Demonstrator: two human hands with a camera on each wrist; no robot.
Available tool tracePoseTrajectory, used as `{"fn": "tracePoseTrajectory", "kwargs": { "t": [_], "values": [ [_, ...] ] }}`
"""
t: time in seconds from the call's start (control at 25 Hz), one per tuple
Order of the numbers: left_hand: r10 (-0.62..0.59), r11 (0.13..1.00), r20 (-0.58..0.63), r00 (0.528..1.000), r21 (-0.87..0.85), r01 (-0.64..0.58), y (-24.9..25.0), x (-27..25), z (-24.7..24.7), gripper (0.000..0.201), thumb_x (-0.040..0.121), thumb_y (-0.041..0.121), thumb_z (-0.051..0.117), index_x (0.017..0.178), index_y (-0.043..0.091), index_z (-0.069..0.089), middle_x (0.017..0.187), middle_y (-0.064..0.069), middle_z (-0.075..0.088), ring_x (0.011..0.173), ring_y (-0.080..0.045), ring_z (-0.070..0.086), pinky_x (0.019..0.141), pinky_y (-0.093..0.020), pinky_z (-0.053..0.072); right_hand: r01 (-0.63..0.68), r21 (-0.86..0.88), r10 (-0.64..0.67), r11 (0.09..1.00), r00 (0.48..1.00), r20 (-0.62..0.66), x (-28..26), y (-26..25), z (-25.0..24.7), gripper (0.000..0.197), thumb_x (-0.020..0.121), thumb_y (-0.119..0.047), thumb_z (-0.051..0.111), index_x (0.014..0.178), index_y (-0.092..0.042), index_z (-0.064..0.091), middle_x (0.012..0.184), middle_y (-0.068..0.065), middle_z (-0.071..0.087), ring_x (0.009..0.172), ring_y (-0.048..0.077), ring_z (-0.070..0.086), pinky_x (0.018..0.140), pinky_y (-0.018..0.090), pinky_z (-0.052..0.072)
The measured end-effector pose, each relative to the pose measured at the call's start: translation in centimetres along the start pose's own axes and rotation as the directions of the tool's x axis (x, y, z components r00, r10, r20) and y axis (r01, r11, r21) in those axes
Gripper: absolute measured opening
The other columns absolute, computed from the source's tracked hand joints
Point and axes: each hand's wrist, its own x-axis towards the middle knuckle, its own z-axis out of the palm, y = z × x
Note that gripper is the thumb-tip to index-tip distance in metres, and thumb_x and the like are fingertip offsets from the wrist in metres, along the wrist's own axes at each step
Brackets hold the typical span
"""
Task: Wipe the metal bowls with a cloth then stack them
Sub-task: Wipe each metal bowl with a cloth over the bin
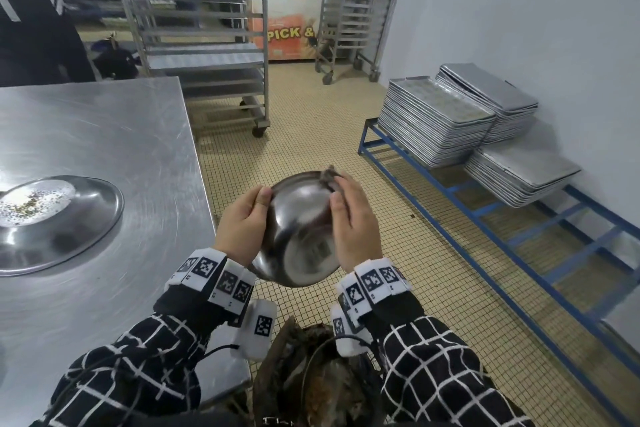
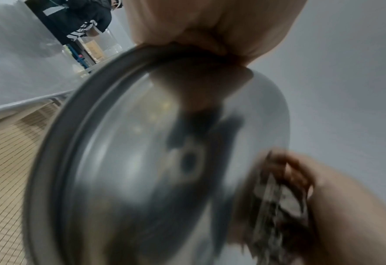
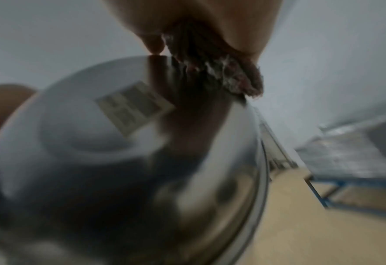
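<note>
**Operator:** Over the tiled floor [image 1: 311,135], just off the corner of the steel table [image 1: 104,135], I have the metal bowl [image 1: 298,229] held up with its base turned toward me. My left hand [image 1: 242,222] grips the rim on the left side, thumb on the outer wall and fingers hooked over the edge.

**Observer:** And the right?

**Operator:** My right hand [image 1: 349,218] has its fingers curled around the cloth [image 1: 329,174], pressing it against the far right edge of the bowl. On the right wrist view the cloth [image 3: 221,71] sits bunched under my fingers right at the rim. So I'm in the wiping step, working the outside wall.

**Observer:** Is the inside done?

**Operator:** I can't say; the opening faces away and both wrist views are blurred. There may be a label on the base, but it's too smeared to read.

**Observer:** What comes next?

**Operator:** I'd judge the next move is to turn the bowl in the left hand so the cloth covers the rest of the wall, then flip it to check the inside. After that it needs somewhere to stack. A wide metal dish [image 1: 52,218] with crumbs in it rests on the table, well apart from my hands, and it looks unwiped. No started stack of bowls shows in any view.
</note>
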Motion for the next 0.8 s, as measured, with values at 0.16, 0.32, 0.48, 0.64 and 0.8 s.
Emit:
{"fn": "tracePoseTrajectory", "kwargs": {
  "t": [0.16,0.32,0.48,0.64,0.8],
  "values": [
    [-0.074,0.988,0.006,0.997,-0.133,0.074,-0.5,-0.2,-0.2,0.032,0.101,0.032,0.039,0.084,0.018,0.062,0.08,-0.002,0.063,0.076,-0.015,0.058,0.074,-0.028,0.044,-0.37,0.495,0.439,0.786,0.898,-0.025,-2.4,1.8,0.6,0.03,0.101,-0.043,0.031,0.12,-0.043,0.053,0.122,-0.014,0.055,0.108,0.008,0.054,0.095,0.042,0.048],
    [-0.096,0.983,0.021,0.995,-0.157,0.098,-2.1,-0.8,0.3,0.031,0.101,0.032,0.038,0.084,0.021,0.062,0.078,0.002,0.062,0.076,-0.015,0.057,0.078,-0.031,0.046,-0.552,0.543,0.628,0.633,0.776,0.056,-2.2,3.0,0.1,0.021,0.1,-0.039,0.036,0.099,-0.034,0.056,0.106,-0.002,0.059,0.098,0.02,0.059,0.088,0.044,0.051],
    [-0.074,0.997,0.109,0.991,-0.028,0.077,-4.2,-1.0,0.1,0.025,0.1,0.03,0.039,0.102,0.015,0.059,0.089,0.005,0.06,0.091,-0.022,0.059,0.091,-0.041,0.047,-0.521,0.333,0.54,0.786,0.841,0.042,-2.0,3.7,-1.7,0.029,0.099,-0.042,0.036,0.083,-0.024,0.052,0.082,-0.002,0.056,0.076,0.017,0.056,0.067,0.029,0.047],
    [-0.029,0.999,0.248,0.968,0.033,0.022,-3.6,-1.0,0.1,0.02,0.099,0.031,0.044,0.105,0.024,0.061,0.093,0.006,0.065,0.09,-0.012,0.061,0.087,-0.03,0.047,-0.275,-0.016,0.274,0.961,0.953,0.129,-0.8,3.8,-2.8,0.027,0.101,-0.033,0.037,0.085,-0.017,0.05,0.071,-0.006,0.051,0.064,0.008,0.049,0.053,0.012,0.035],
    [-0.067,0.993,0.262,0.963,0.111,0.039,-2.5,-1.4,1.3,0.022,0.098,0.033,0.046,0.087,0.023,0.063,0.083,0.002,0.064,0.082,-0.015,0.059,0.075,-0.023,0.042,-0.074,-0.13,0.095,0.989,0.981,0.167,-0.1,2.6,-2.3,0.016,0.1,-0.028,0.041,0.097,-0.017,0.052,0.073,-0.009,0.052,0.063,-0.001,0.049,0.053,0.011,0.035]
  ]
}}
